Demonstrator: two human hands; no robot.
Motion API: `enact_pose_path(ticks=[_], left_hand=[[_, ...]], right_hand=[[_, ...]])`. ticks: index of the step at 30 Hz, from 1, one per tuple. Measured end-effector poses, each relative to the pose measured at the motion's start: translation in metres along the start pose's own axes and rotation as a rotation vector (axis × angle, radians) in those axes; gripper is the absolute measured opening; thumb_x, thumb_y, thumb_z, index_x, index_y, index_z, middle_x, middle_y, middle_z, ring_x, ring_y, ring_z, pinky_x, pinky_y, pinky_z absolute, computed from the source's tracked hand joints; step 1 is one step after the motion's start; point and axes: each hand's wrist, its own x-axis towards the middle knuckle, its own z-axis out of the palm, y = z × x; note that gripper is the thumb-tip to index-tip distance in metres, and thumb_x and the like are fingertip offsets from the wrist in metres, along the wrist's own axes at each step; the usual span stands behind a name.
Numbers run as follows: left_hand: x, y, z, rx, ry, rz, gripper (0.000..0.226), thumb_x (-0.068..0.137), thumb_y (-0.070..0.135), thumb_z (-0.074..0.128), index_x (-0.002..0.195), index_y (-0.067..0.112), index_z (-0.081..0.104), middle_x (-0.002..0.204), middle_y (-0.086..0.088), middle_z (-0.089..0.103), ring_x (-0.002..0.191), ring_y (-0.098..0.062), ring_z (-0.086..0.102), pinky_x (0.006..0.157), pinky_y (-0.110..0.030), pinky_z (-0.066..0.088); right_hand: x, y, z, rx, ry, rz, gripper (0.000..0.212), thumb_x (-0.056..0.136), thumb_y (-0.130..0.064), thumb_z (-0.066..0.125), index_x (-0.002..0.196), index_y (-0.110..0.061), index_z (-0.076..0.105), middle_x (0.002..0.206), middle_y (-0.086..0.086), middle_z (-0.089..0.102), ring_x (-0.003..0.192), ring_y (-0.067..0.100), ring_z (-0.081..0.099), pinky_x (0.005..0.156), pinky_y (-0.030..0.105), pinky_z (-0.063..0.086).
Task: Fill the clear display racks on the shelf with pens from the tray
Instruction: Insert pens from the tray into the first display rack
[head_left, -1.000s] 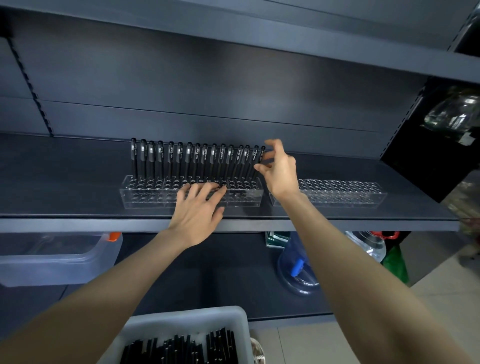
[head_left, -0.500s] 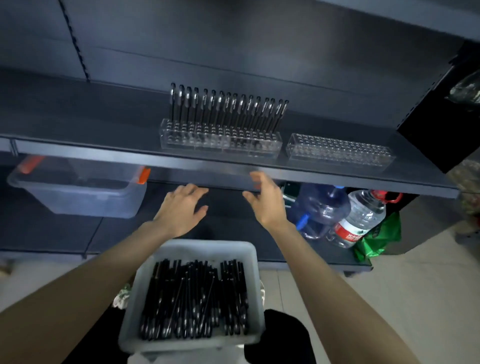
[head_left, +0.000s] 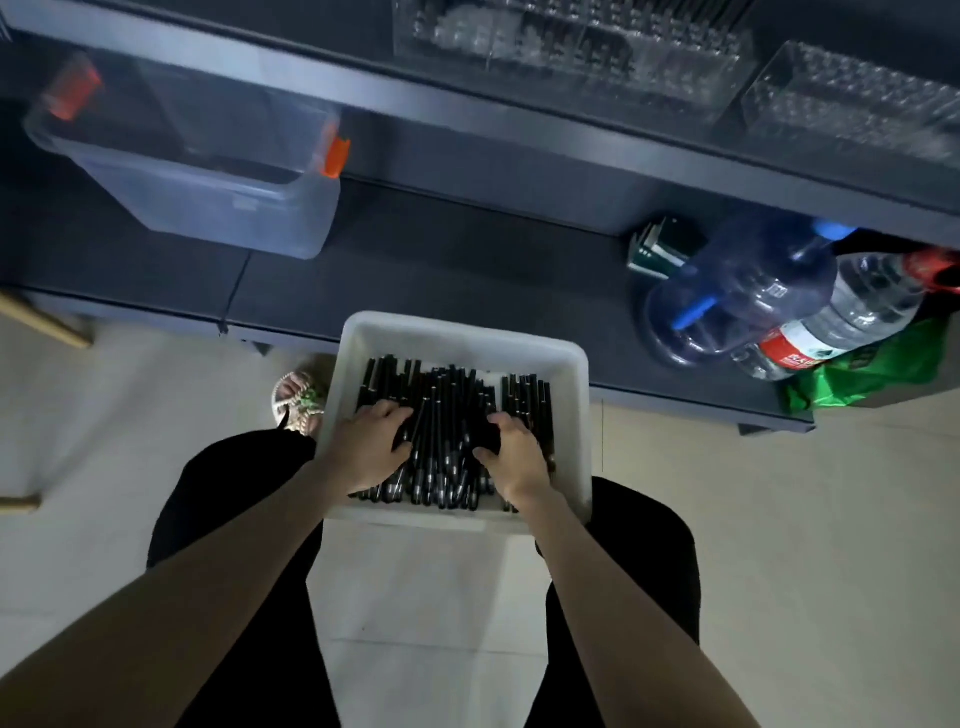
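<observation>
Centrally, one white tray (head_left: 459, 332) sits near the shelf unit, between the person's two black-clad legs (head_left: 228, 499); what bears it is hidden. It holds a loose heap of black pens (head_left: 447, 400), far too many to count, lying mostly lengthwise from near to far, with a neater row of them along the right wall.

Both hands are in the tray, resting on the heap. The left hand (head_left: 366, 449) lies on the left part of the pile, its fingers bent down among the pens and its thumb stretched to the right. The right hand (head_left: 517, 457) lies on the right part, with its fingers likewise curled and its thumb pointing left. Whether either hand has actually closed round any pens cannot be told.

Far off, on the upper shelf (head_left: 519, 137), stand two clear display racks side by side. The left rack (head_left: 571, 52) has dark pen shafts standing in it, blurred; the right rack (head_left: 852, 98) is just beside it.

On the lower shelf there is one clear storage bin (head_left: 208, 208) with two orange latches at far left. At right lie two bottles, one blue-tinted (head_left: 743, 291) and one clear with a red label (head_left: 852, 322), touching each other, with one green bag (head_left: 883, 371) nearer. One sandalled foot (head_left: 298, 397) shows just left of the tray.
</observation>
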Motion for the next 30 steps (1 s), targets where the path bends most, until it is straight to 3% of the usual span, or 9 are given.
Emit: enact_pose_path(ticks=[4, 7, 12, 16, 19, 22, 26, 28, 30], left_hand=[[0.004, -0.007, 0.028, -0.013, -0.058, -0.02, 0.057, 0.097, 0.037, 0.042, 0.147, 0.019, 0.023, 0.155, -0.003, 0.017, 0.141, -0.025, 0.016, 0.113, -0.039, 0.023], [0.007, -0.006, 0.039, 0.025, -0.045, -0.035, 0.057, 0.097, 0.042, 0.037, 0.148, 0.02, 0.022, 0.156, -0.001, 0.014, 0.143, -0.023, 0.008, 0.115, -0.041, 0.02], [0.01, -0.006, 0.044, 0.043, -0.03, -0.063, 0.057, 0.097, 0.046, 0.033, 0.147, 0.02, 0.023, 0.156, 0.001, 0.014, 0.143, -0.02, 0.008, 0.114, -0.042, 0.022], [0.008, -0.004, 0.041, -0.056, -0.048, -0.074, 0.055, 0.098, 0.042, 0.035, 0.147, 0.019, 0.024, 0.157, 0.001, 0.013, 0.144, -0.019, 0.006, 0.115, -0.042, 0.02], [0.005, -0.001, 0.032, -0.121, -0.008, -0.054, 0.054, 0.098, 0.038, 0.039, 0.146, 0.018, 0.026, 0.156, -0.001, 0.017, 0.143, -0.021, 0.014, 0.114, -0.042, 0.022], [-0.001, 0.004, 0.019, -0.174, 0.084, -0.011, 0.051, 0.097, 0.034, 0.042, 0.144, 0.016, 0.032, 0.153, -0.002, 0.025, 0.139, -0.023, 0.025, 0.111, -0.041, 0.027], [-0.01, 0.018, -0.01, -0.244, 0.183, 0.073, 0.05, 0.097, 0.027, 0.045, 0.144, 0.016, 0.032, 0.152, -0.001, 0.027, 0.138, -0.023, 0.026, 0.111, -0.038, 0.028], [-0.014, 0.024, -0.03, -0.24, 0.205, 0.152, 0.052, 0.097, 0.025, 0.046, 0.146, 0.018, 0.028, 0.153, 0.0, 0.023, 0.139, -0.022, 0.023, 0.113, -0.04, 0.025], [-0.017, 0.029, -0.052, -0.235, 0.213, 0.204, 0.053, 0.097, 0.024, 0.047, 0.146, 0.019, 0.028, 0.153, 0.001, 0.023, 0.139, -0.022, 0.022, 0.114, -0.039, 0.023]], right_hand=[[0.008, 0.007, 0.03, 0.021, -0.023, 0.112, 0.062, 0.09, -0.028, 0.063, 0.14, -0.005, 0.034, 0.139, 0.015, 0.041, 0.128, 0.031, 0.04, 0.104, 0.036, 0.036], [0.013, 0.008, 0.041, -0.004, 0.012, 0.163, 0.058, 0.09, -0.033, 0.061, 0.134, -0.003, 0.038, 0.134, 0.015, 0.04, 0.123, 0.032, 0.042, 0.1, 0.039, 0.039], [0.021, 0.009, 0.043, 0.054, 0.019, 0.234, 0.041, 0.088, -0.03, 0.064, 0.117, -0.005, 0.05, 0.121, 0.012, 0.056, 0.109, 0.033, 0.056, 0.083, 0.035, 0.045], [0.019, 0.01, 0.042, 0.165, 0.023, 0.265, 0.022, 0.088, -0.027, 0.066, 0.093, -0.006, 0.059, 0.092, 0.013, 0.066, 0.085, 0.029, 0.063, 0.065, 0.028, 0.042], [0.013, 0.007, 0.035, 0.226, 0.045, 0.262, 0.018, 0.093, -0.021, 0.058, 0.093, -0.005, 0.065, 0.087, 0.014, 0.065, 0.083, 0.029, 0.061, 0.066, 0.029, 0.043], [0.007, 0.005, 0.022, 0.3, 0.082, 0.231, 0.02, 0.095, -0.014, 0.053, 0.1, 0.0, 0.066, 0.088, 0.015, 0.066, 0.081, 0.029, 0.062, 0.074, 0.038, 0.053], [-0.008, -0.008, -0.013, 0.314, 0.013, 0.11, 0.027, 0.099, -0.011, 0.046, 0.12, -0.008, 0.062, 0.096, 0.002, 0.058, 0.059, 0.007, 0.047, 0.053, 0.013, 0.043], [-0.017, -0.021, -0.036, 0.366, 0.007, 0.039, 0.025, 0.096, -0.007, 0.05, 0.117, -0.008, 0.064, 0.101, 0.0, 0.059, 0.067, 0.004, 0.052, 0.061, 0.01, 0.046], [-0.026, -0.039, -0.062, 0.488, 0.072, -0.052, 0.021, 0.088, 0.001, 0.06, 0.108, 0.002, 0.067, 0.092, 0.005, 0.063, 0.066, -0.002, 0.056, 0.07, 0.012, 0.046]])
